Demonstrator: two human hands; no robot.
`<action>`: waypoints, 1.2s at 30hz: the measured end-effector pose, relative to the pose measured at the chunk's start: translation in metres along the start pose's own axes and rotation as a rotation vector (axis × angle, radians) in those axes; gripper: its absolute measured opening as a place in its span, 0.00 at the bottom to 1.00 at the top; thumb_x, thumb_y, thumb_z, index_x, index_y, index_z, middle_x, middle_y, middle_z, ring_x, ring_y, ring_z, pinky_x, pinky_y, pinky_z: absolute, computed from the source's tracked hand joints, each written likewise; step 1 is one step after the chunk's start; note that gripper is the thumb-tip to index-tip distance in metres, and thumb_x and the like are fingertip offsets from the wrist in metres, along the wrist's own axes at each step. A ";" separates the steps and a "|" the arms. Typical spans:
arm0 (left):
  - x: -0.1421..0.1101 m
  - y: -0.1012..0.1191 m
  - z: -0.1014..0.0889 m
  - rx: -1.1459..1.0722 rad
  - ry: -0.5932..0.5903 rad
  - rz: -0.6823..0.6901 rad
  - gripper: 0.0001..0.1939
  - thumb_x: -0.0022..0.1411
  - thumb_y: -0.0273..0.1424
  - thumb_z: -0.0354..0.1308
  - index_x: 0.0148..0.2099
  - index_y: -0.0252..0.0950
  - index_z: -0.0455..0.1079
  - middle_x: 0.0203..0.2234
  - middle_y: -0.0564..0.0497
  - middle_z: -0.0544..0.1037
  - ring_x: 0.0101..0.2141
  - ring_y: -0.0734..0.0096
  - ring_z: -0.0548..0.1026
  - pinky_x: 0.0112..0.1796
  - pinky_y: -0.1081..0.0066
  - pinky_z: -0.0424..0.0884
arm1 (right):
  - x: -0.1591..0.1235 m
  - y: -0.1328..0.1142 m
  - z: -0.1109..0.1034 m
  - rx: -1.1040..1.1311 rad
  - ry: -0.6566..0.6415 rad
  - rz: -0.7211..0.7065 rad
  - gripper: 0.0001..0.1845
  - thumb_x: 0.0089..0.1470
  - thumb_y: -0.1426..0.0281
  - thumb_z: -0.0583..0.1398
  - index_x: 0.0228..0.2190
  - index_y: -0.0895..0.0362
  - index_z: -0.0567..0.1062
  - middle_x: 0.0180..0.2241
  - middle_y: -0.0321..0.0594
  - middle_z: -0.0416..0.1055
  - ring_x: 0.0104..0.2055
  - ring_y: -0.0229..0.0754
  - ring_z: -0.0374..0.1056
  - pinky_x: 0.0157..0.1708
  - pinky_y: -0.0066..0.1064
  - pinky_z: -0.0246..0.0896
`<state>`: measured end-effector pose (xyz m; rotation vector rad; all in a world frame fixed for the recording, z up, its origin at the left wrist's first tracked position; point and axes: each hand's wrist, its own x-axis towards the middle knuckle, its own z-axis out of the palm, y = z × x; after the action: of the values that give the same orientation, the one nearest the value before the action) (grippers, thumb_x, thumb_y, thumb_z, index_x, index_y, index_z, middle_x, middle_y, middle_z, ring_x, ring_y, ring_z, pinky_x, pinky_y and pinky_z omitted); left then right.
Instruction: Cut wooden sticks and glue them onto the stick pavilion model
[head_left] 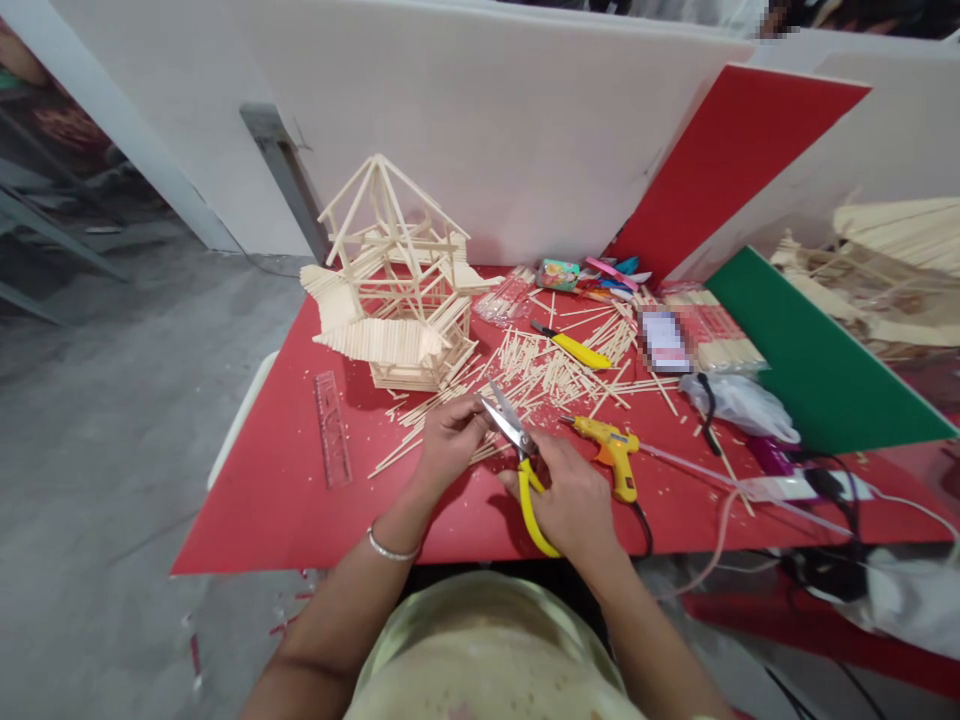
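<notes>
- Right hand (pixel 574 500) closed around the yellow handles of the scissors (pixel 517 445), blades parted and pointing far-left toward the other hand
- Left hand (pixel 450 440) pinched shut on a thin wooden stick (pixel 474 402), held just at the blade tips, near the middle of the red table (pixel 262 500)
- Best to seat the stick deep between the blades, square to them, fingertips kept clear of the edges
- Short, firm squeeze advisable, so the cut end does not fly off into the loose sticks (pixel 547 375) beyond
- Yellow glue gun (pixel 611 450) lying just right of the right hand; worth avoiding its nozzle
- Stick house (pixel 390 290) standing at far left, well apart from the cut
</notes>
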<state>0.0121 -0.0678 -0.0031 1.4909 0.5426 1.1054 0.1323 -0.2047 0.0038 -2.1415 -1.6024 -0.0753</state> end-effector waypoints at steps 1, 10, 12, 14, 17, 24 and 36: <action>0.000 0.001 0.000 0.034 0.000 0.036 0.09 0.61 0.29 0.60 0.28 0.34 0.74 0.22 0.53 0.73 0.25 0.74 0.69 0.29 0.72 0.65 | 0.000 0.000 0.001 0.003 -0.010 0.004 0.28 0.58 0.53 0.58 0.54 0.56 0.69 0.46 0.48 0.75 0.44 0.50 0.73 0.40 0.37 0.65; -0.002 -0.001 0.000 0.159 -0.021 0.127 0.10 0.63 0.27 0.57 0.27 0.35 0.71 0.22 0.53 0.70 0.26 0.73 0.67 0.29 0.72 0.63 | -0.001 -0.001 0.005 0.066 -0.056 0.048 0.26 0.59 0.56 0.58 0.54 0.58 0.69 0.46 0.50 0.75 0.47 0.51 0.73 0.47 0.39 0.66; -0.001 0.002 -0.001 0.165 -0.049 0.127 0.10 0.63 0.26 0.56 0.28 0.35 0.71 0.22 0.53 0.70 0.27 0.73 0.68 0.30 0.72 0.63 | -0.002 -0.001 0.006 0.082 -0.067 0.052 0.25 0.59 0.58 0.57 0.54 0.57 0.68 0.46 0.50 0.74 0.47 0.50 0.72 0.47 0.39 0.67; -0.001 0.003 -0.001 0.171 -0.069 0.124 0.10 0.62 0.25 0.56 0.28 0.35 0.71 0.23 0.52 0.71 0.27 0.72 0.68 0.31 0.71 0.63 | -0.002 0.000 0.006 0.091 -0.069 0.055 0.25 0.59 0.59 0.58 0.54 0.57 0.68 0.47 0.50 0.74 0.48 0.50 0.72 0.47 0.39 0.67; -0.001 0.003 -0.002 0.186 -0.091 0.107 0.10 0.62 0.26 0.56 0.28 0.35 0.73 0.23 0.52 0.71 0.27 0.72 0.68 0.31 0.71 0.63 | -0.003 0.003 0.009 0.089 -0.063 0.063 0.23 0.59 0.64 0.57 0.54 0.57 0.69 0.46 0.50 0.75 0.48 0.50 0.72 0.47 0.39 0.67; -0.006 -0.004 0.001 0.150 -0.087 0.026 0.08 0.63 0.29 0.57 0.34 0.35 0.77 0.27 0.49 0.76 0.30 0.68 0.72 0.35 0.69 0.67 | -0.008 0.008 0.018 0.091 -0.040 0.062 0.25 0.54 0.73 0.54 0.54 0.60 0.70 0.44 0.51 0.76 0.44 0.50 0.74 0.44 0.39 0.69; -0.004 -0.001 0.001 0.068 -0.045 -0.054 0.10 0.64 0.33 0.58 0.32 0.35 0.75 0.26 0.51 0.74 0.29 0.71 0.70 0.34 0.70 0.67 | -0.003 0.007 0.006 0.079 -0.068 0.095 0.22 0.59 0.63 0.57 0.54 0.54 0.70 0.47 0.45 0.75 0.46 0.48 0.72 0.46 0.36 0.65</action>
<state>0.0114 -0.0710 -0.0055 1.5478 0.5906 1.0180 0.1361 -0.2062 -0.0048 -2.1761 -1.5121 0.0906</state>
